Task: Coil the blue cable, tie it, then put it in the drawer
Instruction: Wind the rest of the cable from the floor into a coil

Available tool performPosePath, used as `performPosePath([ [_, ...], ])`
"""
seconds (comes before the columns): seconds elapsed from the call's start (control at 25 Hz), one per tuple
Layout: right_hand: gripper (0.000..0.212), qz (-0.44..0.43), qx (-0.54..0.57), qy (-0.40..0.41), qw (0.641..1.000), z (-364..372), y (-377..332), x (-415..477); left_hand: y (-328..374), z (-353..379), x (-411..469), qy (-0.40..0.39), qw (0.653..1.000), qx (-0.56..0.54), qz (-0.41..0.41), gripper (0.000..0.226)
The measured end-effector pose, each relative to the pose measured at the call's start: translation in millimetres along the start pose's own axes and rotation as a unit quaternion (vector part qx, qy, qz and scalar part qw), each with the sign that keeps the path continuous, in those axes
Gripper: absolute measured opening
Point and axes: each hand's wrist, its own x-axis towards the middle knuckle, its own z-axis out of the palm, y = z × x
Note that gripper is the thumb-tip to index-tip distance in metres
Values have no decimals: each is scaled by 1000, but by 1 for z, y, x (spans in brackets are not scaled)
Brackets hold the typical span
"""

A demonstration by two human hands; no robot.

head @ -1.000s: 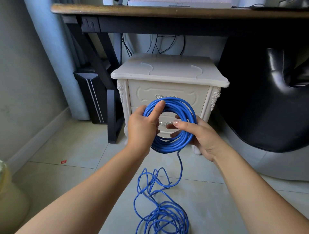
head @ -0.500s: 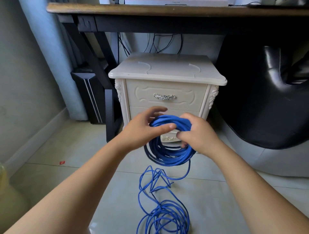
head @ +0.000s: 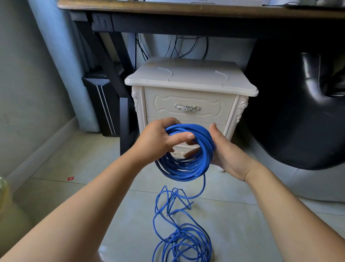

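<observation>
With your left hand clamped round the top of the coil, which hangs before the drawer, and your right hand spread flat against its side, draw loose cable up in even, untwisted loops.

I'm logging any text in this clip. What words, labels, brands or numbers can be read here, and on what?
No text can be read.
White device on the desk: faint mark on its front edge, too small and blurred to read.
Red scrap on the floor: too small to tell if it is printed.
Blue cable: no print visible.
Nightstand: no label visible.
</observation>
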Motion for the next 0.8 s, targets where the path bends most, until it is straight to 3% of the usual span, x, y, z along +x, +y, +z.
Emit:
performPosePath([
  [0.12,80,14,-102,118,988,-4,6,8,-2,-8,2,39,997,-56,-30,40],
  [0.24,36,-72,-140,213,964,-9,-3,8,-3,-15,6,82,994,-62,-23,41],
  [0.32,21,-121,-141,236,954,-11,-12,5,-3,-20,8,98,994,-48,-16,35],
  [0.44,14,-165,-164,266,935,-10,-18,-1,-5,-21,10,94,995,-14,-18,29],
  [0.64,3,-111,-125,223,960,5,1,6,-5,-13,9,130,990,-57,-19,25],
  [0.8,49,-81,-75,191,975,16,12,7,-5,-6,10,175,970,-162,-53,21],
])
